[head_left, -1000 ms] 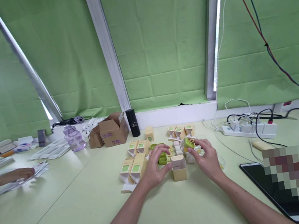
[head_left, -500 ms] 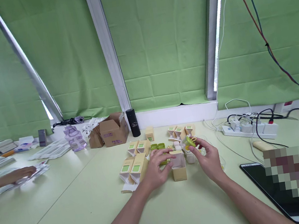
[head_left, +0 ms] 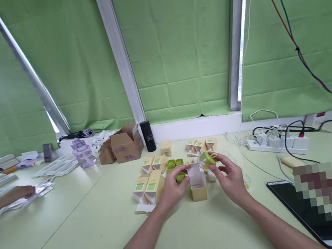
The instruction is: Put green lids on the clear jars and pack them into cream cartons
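Note:
An open small box [head_left: 199, 194] stands upright in front of me, its white flap raised. My left hand [head_left: 175, 187] is beside it on the left, thumb and index finger closed on the flap's edge. In my right hand [head_left: 230, 175], above and to the right of the box, a green item with a yellow loop [head_left: 208, 159] is held between thumb and fingers. Behind my left hand sit several green containers [head_left: 171, 163]. Boxes with green labels [head_left: 152, 187] lie left of my left hand, and more boxes [head_left: 200, 147] stand farther back.
At the back are a cardboard box [head_left: 126, 146], a black cylinder [head_left: 148, 136] and a purple bottle [head_left: 83, 153]. A power strip [head_left: 277, 146] with cables and a phone [head_left: 304, 208] are on the right. Another person's hand [head_left: 24, 192] rests on plastic packets at far left.
My right hand has brought the green item a little left, nearer the box. The thumb and fingers of my left hand have closed on the flap, which is now raised higher.

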